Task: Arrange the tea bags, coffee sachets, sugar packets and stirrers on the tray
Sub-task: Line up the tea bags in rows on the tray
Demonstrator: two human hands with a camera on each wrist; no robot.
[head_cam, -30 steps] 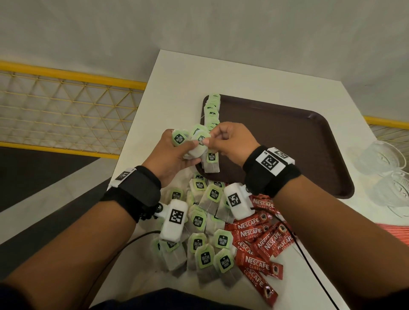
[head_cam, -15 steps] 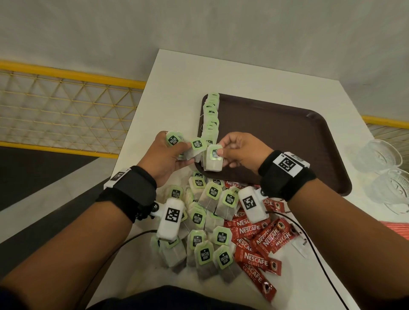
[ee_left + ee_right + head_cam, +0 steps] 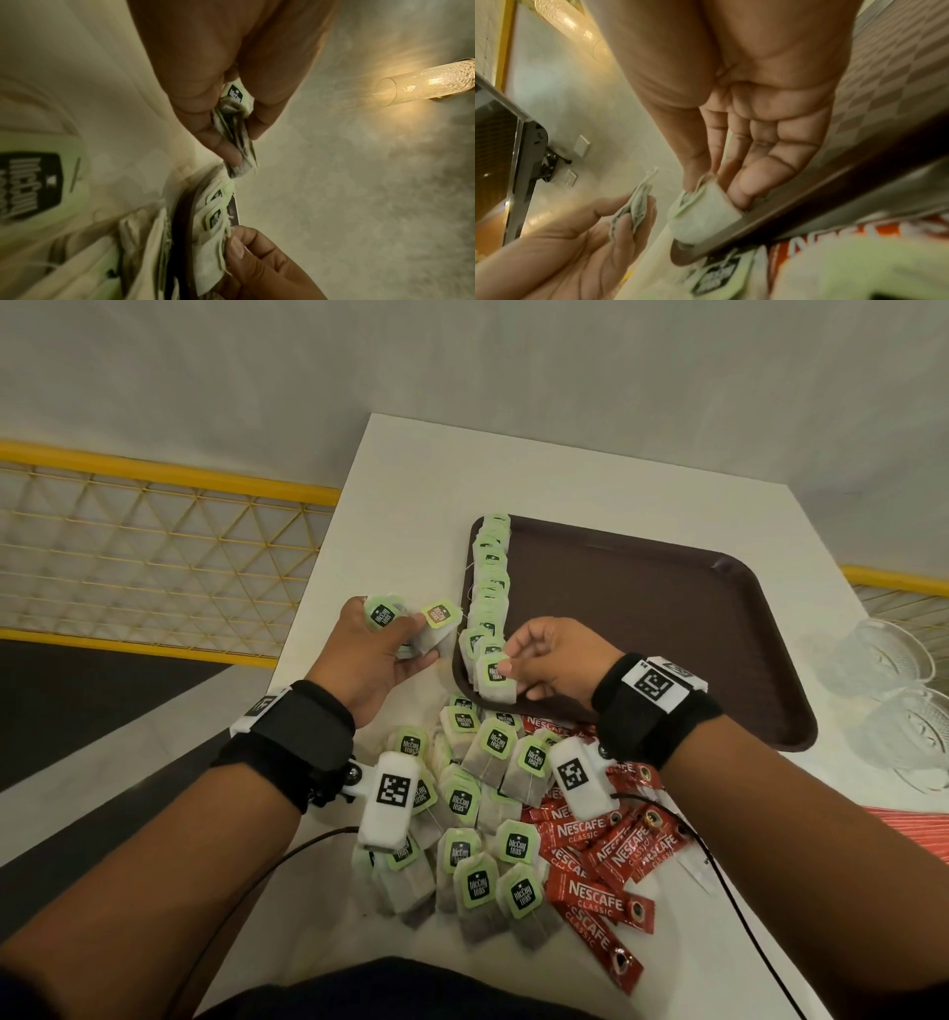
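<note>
A brown tray (image 3: 667,629) lies on the white table, with a row of green-tagged tea bags (image 3: 490,577) overlapping along its left edge. My right hand (image 3: 518,660) pinches one tea bag (image 3: 495,680) at the near end of that row, over the tray's front left corner (image 3: 706,243). My left hand (image 3: 380,649) hovers left of the tray and grips a small bunch of tea bags (image 3: 431,629) (image 3: 236,125). A loose heap of tea bags (image 3: 462,814) lies on the table in front of me. Red coffee sachets (image 3: 606,855) lie to its right.
Clear glass cups (image 3: 893,690) stand at the table's right edge, with a red-striped item (image 3: 914,829) in front of them. A yellow mesh railing (image 3: 154,546) runs off the table's left side. Black cables (image 3: 719,880) trail from my wrists across the table.
My hands have parted. The right hand carried one tea bag right and down to the near end of the row on the tray. The left hand stayed left with its bunch.
</note>
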